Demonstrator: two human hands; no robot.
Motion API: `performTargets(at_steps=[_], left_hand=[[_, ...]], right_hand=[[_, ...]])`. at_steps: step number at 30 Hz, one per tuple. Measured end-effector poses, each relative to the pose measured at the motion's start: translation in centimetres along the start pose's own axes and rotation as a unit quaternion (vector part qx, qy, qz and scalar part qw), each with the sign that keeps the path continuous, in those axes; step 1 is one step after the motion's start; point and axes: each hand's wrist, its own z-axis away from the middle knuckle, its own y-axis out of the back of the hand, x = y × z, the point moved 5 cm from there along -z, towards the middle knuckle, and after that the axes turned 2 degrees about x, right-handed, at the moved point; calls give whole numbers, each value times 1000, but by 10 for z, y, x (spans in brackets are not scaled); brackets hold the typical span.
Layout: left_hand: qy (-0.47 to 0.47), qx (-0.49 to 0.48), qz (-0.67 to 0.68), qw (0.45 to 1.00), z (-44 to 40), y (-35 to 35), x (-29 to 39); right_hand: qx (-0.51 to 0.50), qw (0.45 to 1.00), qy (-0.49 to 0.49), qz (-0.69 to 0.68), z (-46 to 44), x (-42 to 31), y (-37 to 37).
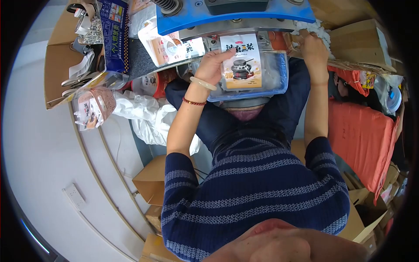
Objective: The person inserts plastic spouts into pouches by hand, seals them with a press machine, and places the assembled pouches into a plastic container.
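Note:
My left hand (211, 67) pinches the upper left edge of a printed pouch (241, 63), white above and yellow-brown below, with a dark grinder pictured on it. The pouch hangs upright over a blue plastic tray (283, 78), below the blue press machine (235, 22). My right hand (315, 49) is at a cardboard box on the right, among small white pieces (323, 32). Its fingers are curled down; what they grip, if anything, is hidden. More printed pouches (168, 48) lie on the work surface to the left of the machine.
An open carton (61, 65) with assorted items stands at the left, beside a dark blue printed package (114, 39). A clear bag of pouches (94, 109) hangs below it. White sheeting (148, 118) is near my left knee. A red-orange wrapped bundle (360, 139) is at the right.

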Motion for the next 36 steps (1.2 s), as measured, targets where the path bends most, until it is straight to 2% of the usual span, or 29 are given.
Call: performTargets(at_steps=[2,3,4,5,6,7,8,9,10,12,13,14,16,17,18,20,22,24,25,27,28,30,31,32,34,35,36], left_hand=[[-18,7,-40,999,9,1,-2],[-41,15,-75,996,9,4,0],[-78,62,-179,979,14,24,7],[-178,122,-251,944,20,41,20],[-275,179,-319,889,30,50,36],[-469,187,-532,679,47,46,60],[-487,167,-608,604,45,67,61],[-499,147,-677,520,43,83,55],[-489,141,-704,496,52,80,55],[-468,153,-712,500,63,97,54],[-473,185,-662,552,67,99,56],[-471,187,-660,555,72,90,55],[-385,236,-524,722,82,81,59],[-374,220,-508,744,86,73,60],[-375,222,-508,743,90,62,61],[-346,171,-391,836,98,43,56],[-309,146,-369,864,103,23,52],[-309,116,-349,877,106,6,51],[-311,116,-347,877,105,1,55],[-228,71,-407,882,102,-9,53],[-196,13,-373,907,94,-3,44],[-58,-66,-400,912,79,11,25],[-19,-85,-352,932,70,15,12],[5,-89,-282,955,61,18,1],[62,-66,-111,990,49,14,-11],[65,-51,-73,994,37,14,-10],[69,-37,-33,996,25,14,-7]], right_hand=[[3,999,6,34,-1,23,-20],[-7,1000,1,-13,-6,25,-19],[-24,998,-7,-60,-5,23,-18],[19,996,-7,-82,-4,21,-10],[18,996,-5,-83,-3,18,-3],[43,988,-31,-144,2,17,8],[71,975,-56,-203,7,15,19],[72,975,-54,-205,13,8,28],[96,963,-79,-241,19,1,39],[125,947,-108,-276,33,-19,59],[79,934,-79,-340,42,-39,64],[32,914,-47,-402,47,-60,68],[5,902,83,-423,62,-105,59],[-62,887,50,-455,70,-118,44],[-127,866,18,-484,74,-130,33],[-99,855,49,-507,61,-145,56],[25,844,177,-506,43,-156,96],[51,843,177,-505,36,-156,101],[31,851,206,-482,32,-157,101],[-20,872,261,-414,27,-154,105],[-22,872,256,-416,29,-149,101],[-114,876,318,-343,32,-148,82],[-170,882,287,-333,34,-144,71],[-169,883,287,-332,33,-140,64],[-175,907,139,-357,23,-121,44],[-101,951,126,-263,19,-109,46],[-3,964,181,-194,16,-95,49]])
